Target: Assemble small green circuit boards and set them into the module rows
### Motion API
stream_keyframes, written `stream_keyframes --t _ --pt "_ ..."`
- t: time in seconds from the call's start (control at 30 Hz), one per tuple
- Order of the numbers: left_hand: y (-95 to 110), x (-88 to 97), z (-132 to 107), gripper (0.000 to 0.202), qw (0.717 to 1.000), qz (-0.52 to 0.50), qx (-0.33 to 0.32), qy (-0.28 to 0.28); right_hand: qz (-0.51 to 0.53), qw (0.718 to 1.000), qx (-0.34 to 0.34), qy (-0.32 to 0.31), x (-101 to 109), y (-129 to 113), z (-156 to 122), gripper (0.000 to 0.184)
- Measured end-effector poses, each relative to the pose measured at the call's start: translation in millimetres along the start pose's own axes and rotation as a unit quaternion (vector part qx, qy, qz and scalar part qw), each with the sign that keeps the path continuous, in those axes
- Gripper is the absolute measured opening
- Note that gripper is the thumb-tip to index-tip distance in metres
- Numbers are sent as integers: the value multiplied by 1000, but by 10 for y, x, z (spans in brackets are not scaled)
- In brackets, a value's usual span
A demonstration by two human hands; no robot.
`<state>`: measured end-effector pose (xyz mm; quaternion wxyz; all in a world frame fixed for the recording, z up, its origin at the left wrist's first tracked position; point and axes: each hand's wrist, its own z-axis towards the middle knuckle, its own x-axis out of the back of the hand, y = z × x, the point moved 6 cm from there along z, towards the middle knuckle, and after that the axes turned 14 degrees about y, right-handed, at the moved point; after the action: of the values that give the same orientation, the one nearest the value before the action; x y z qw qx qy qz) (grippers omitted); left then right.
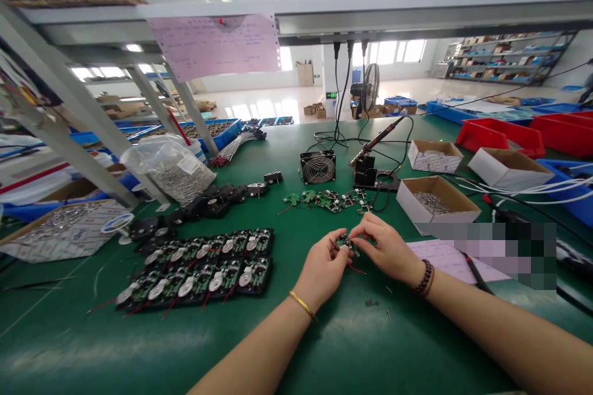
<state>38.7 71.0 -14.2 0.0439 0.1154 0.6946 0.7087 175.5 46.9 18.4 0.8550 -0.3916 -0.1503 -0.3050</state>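
Observation:
Between my two hands, over the middle of the green bench, is a small green circuit board [343,242] with a red wire [357,270] hanging below it. My left hand [325,263] grips the board from the left, thumb and fingers pinched on it. From the right, my right hand [380,245] has its thumb and forefinger pinched at the board's edge; whether a tiny part sits in that pinch is hidden. Just beyond my hands lies a pile of similar circuit boards [328,200]. On the left, several black housings fitted with boards [217,279] stand in two rows.
A soldering iron [380,137] rests in its stand behind my hands, beside a small fan [318,168]. To the right is a cardboard box of metal parts [433,202] near a pink sheet [445,256]. A plastic bag of parts [173,166] stands at the left. A shelf crosses overhead.

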Motion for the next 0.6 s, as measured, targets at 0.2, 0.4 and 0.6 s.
stream_keyframes --t 0.2,0.4,0.6 --pt "-5 -3 1 37 999 -51 14 -7 -2 1000 23 6 17 -38 -11 19" --pt "-59 58 78 54 993 -104 51 2 -59 994 94 -17 142 -80 41 25" --pt "71 161 96 47 998 -42 -12 48 -261 953 -133 -76 418 549 141 9"
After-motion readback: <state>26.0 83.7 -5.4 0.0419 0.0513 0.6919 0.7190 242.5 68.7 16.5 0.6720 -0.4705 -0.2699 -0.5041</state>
